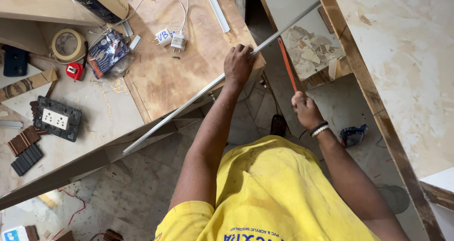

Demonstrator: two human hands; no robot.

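Open gap between plywood bench (189,75) and wooden frame (373,108); metal strip (189,101) crosses it.

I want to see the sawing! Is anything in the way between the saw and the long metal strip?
Nothing visible. The right hand holds the orange saw right up against the metal strip, which the left hand pins to the wooden board.

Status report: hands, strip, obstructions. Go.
Left hand presses long grey metal strip on plywood bench edge. Right hand grips orange-bladed saw. Nothing blocking.
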